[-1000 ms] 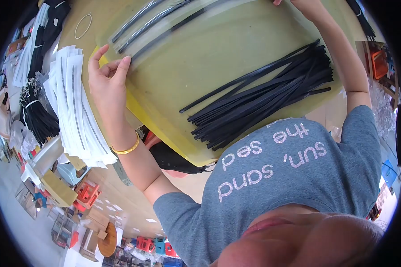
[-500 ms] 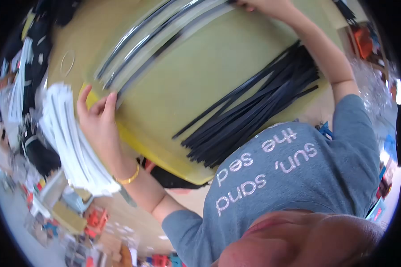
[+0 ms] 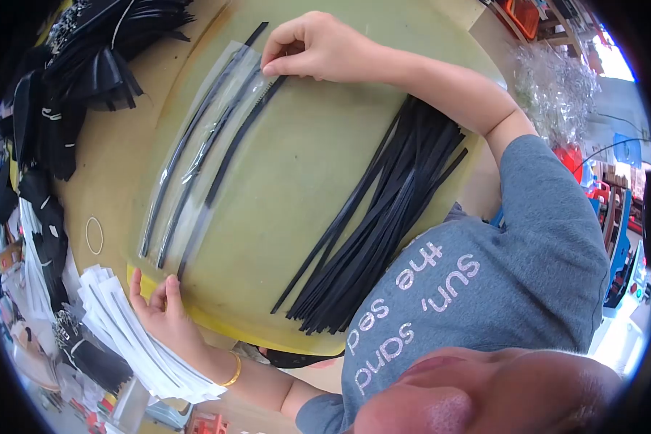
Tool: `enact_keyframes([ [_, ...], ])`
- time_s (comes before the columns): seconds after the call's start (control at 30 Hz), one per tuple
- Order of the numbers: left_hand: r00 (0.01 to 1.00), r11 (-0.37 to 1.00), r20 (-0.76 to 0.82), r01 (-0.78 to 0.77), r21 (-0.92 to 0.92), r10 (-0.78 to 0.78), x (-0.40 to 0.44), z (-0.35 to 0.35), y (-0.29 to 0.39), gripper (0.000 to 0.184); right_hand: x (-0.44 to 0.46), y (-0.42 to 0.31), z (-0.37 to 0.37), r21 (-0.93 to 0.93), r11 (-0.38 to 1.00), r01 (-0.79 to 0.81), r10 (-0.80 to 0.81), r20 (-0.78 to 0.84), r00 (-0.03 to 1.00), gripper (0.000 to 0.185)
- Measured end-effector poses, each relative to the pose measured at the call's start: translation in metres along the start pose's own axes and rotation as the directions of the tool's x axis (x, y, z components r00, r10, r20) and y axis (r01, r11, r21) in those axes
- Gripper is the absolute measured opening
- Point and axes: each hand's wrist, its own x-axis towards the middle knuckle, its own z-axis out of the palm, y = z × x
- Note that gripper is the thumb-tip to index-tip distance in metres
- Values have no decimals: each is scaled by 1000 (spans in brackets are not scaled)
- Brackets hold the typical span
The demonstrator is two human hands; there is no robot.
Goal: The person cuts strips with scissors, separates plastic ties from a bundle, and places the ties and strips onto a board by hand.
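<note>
A black zipper lies as the rightmost of three dark strips on the yellow-green mat. My right hand is closed, thumb and forefinger pinching at its upper end. Two more black strips run alongside it, under or inside clear plastic film. My left hand rests at the lower end of the zipper, forefinger stretched out and thumb apart from it. The thumb tip is close to the zipper; whether they touch is unclear. A fanned bundle of black zippers lies nearer my body.
White strips lie in a bundle under my left forearm. A thin pale ring sits at the left. Bundled black zippers are heaped at the upper left. Crumpled clear plastic is beyond my right arm.
The view has shifted and turned, bringing the upper ends of the strips into sight. My right hand now shows whole. My left hand stays by the lower end of the zipper.
</note>
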Motion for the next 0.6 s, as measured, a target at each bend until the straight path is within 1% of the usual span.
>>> enact_keyframes([
  [0.1,1000,999,16,14,31,-14,1,-2,1,57,2,7,-3,-120,966,229,-233,-25,972,10],
  [0.2,1000,999,26,13,31,-14,2,-2,1,58,6,-8,-14,-30,927,375,-376,-67,924,14],
  [0.3,999,999,42,21,35,-22,2,-3,3,59,14,-11,-19,28,936,351,-351,11,936,15],
  [0.4,998,999,55,33,14,-34,3,-4,2,58,17,-5,-16,-22,953,303,-301,60,952,14],
  [0.5,997,999,66,40,-13,-39,3,-4,0,57,18,15,-5,-100,986,132,-115,158,981,18],
  [0.6,998,1000,56,23,12,-23,2,-5,1,56,15,16,-1,-112,988,110,-93,143,985,17],
])
